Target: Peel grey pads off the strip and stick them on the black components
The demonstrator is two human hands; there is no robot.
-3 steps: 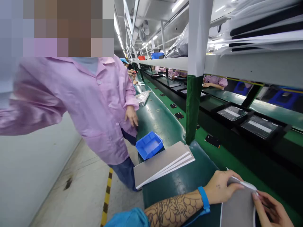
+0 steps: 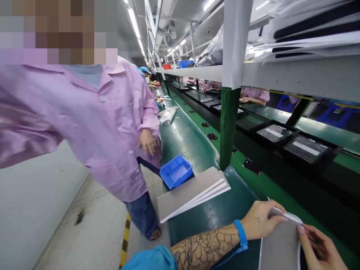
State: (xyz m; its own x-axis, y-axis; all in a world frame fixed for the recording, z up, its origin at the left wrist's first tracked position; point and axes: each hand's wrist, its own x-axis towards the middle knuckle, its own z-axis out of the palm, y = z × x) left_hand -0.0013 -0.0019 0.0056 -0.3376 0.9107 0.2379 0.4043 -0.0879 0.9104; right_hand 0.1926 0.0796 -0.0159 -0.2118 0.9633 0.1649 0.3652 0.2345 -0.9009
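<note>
My left hand (image 2: 261, 221), with a blue band on its wrist, pinches the far edge of a grey sheet with white edges (image 2: 278, 247) between thumb and fingers. At the sheet's far right corner, my right hand (image 2: 320, 243) grips it with thumb and fingertips. The sheet bows up along its far edge between the hands, and its lower part runs out of view. To the left of my hands, several similar grey sheets (image 2: 188, 191) lie fanned in a stack on the green bench (image 2: 208, 213).
A blue bin (image 2: 176, 172) stands behind the stack. A post wrapped in green (image 2: 228, 127) rises beside the bench. Black boards (image 2: 251, 166) and black trays (image 2: 306, 148) lie on the line at right. A person in a pink coat (image 2: 112, 123) stands at left.
The person in pink has shifted left, their hanging hand too. My hands keep their grip on the sheet, and the view has moved slightly.
</note>
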